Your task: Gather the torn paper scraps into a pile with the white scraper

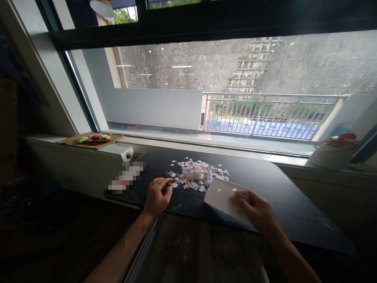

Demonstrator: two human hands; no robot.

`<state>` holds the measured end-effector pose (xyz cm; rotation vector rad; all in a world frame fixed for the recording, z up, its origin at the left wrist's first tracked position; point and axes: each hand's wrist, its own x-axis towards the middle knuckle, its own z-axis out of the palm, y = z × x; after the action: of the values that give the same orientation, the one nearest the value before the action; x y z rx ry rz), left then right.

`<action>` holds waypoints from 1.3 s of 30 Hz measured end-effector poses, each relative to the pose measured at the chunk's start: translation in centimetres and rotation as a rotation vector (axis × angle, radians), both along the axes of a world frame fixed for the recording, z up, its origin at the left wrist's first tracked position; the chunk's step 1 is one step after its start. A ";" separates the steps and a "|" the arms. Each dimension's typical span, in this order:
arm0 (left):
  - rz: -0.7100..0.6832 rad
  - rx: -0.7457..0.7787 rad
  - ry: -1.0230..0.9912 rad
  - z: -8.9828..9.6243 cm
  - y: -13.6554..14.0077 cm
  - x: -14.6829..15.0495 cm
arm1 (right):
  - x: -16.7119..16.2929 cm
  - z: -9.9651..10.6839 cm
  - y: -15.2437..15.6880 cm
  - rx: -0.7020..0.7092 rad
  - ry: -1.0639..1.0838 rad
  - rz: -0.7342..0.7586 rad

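Observation:
A loose heap of small cut paper squares (196, 175), mostly white with pinkish marks, lies on a dark wood-grain board (265, 184). At the heap's left edge is my left hand (158, 196), its fingers bent and the thumb apart, with nothing visible in its grasp. My right hand (259, 210) grips the right end of a white rectangular card (225, 196), thumb on top. The card is tilted, its left edge close to the near side of the heap. Its underside is hidden.
Below the board's near edge is a dim, see-through bin (179, 251). A window with a sill (176, 139) runs behind. On the left ledge are cardboard (66, 140) with colourful items and a white ridged object (118, 150). A white bucket (331, 157) stands at right.

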<state>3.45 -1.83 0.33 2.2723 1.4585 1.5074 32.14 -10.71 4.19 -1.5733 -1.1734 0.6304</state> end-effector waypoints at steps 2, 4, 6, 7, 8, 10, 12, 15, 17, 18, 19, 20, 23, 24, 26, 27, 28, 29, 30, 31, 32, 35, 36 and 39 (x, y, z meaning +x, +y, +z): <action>0.002 0.001 0.002 0.0 0.0 0.0 | -0.6 -0.7 0.2 -0.015 0.058 0.033; 0.003 0.000 0.004 0.0 0.0 0.0 | -1.4 -1.3 0.2 -0.030 0.126 0.077; 0.003 0.000 0.005 0.0 0.0 -0.1 | -2.0 -1.7 0.1 -0.037 0.187 0.110; 0.003 0.001 0.005 0.0 0.0 -0.1 | -2.2 -1.8 0.1 -0.036 0.211 0.121; 0.003 0.002 0.005 0.0 0.0 -0.1 | -2.2 -1.9 0.1 -0.035 0.232 0.129; 0.004 0.003 0.004 0.0 -0.1 0.0 | -1.9 -2.0 0.2 -0.034 0.259 0.130; 0.005 0.003 0.004 0.1 -0.1 0.0 | -1.5 -2.0 0.4 -0.042 0.275 0.107; 0.005 0.003 0.002 0.1 0.0 0.0 | -1.3 -2.0 0.4 -0.066 0.289 0.095; 0.005 0.003 0.000 0.1 0.0 0.0 | -1.5 -2.0 0.2 -0.070 0.306 0.131; 0.006 0.004 -0.002 0.0 0.0 0.0 | -1.6 -1.9 0.1 -0.062 0.308 0.148; 0.007 0.004 -0.004 0.0 0.0 0.0 | -1.6 -1.8 -0.1 -0.047 0.295 0.150; 0.006 0.005 -0.006 0.0 0.0 0.0 | -1.4 -1.6 -0.2 -0.026 0.257 0.128; 0.000 0.009 -0.010 0.0 0.0 0.0 | -0.5 -0.6 -0.1 0.052 0.003 -0.057; -0.002 0.010 -0.012 0.0 0.0 0.0 | -0.1 -0.3 0.1 0.070 -0.085 -0.113; -0.005 0.011 -0.016 0.2 0.0 0.1 | 0.5 0.1 0.5 0.088 -0.200 -0.151; -0.006 0.012 -0.017 0.3 0.0 0.1 | 0.6 0.3 0.7 0.091 -0.231 -0.133; -0.008 0.013 -0.019 0.5 -0.1 0.0 | 0.7 0.4 0.8 0.086 -0.260 -0.102; -0.010 0.012 -0.022 0.6 -0.2 -0.1 | 0.8 0.6 0.9 0.077 -0.297 -0.073; -0.014 0.007 -0.024 0.7 -0.4 -0.3 | 0.8 0.8 0.9 0.066 -0.345 -0.053; -0.019 0.002 -0.024 0.8 -0.6 -0.6 | 0.8 1.1 0.9 0.059 -0.397 -0.046; -0.025 -0.010 -0.018 0.9 -1.0 -0.9 | 0.7 1.4 0.9 0.056 -0.444 -0.049; -0.026 0.008 0.061 0.5 -2.3 -2.2 | 0.4 2.1 0.9 0.077 -0.506 -0.065; -0.009 0.028 0.111 0.2 -2.9 -2.7 | 0.2 2.3 1.1 0.084 -0.502 -0.044; 0.056 0.081 0.289 -0.7 -4.2 -3.8 | -0.4 2.4 1.7 0.082 -0.483 0.029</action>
<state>-0.31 -6.08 -0.42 2.6096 1.5651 1.3164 31.73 -8.98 6.55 -1.6906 -1.5558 0.2155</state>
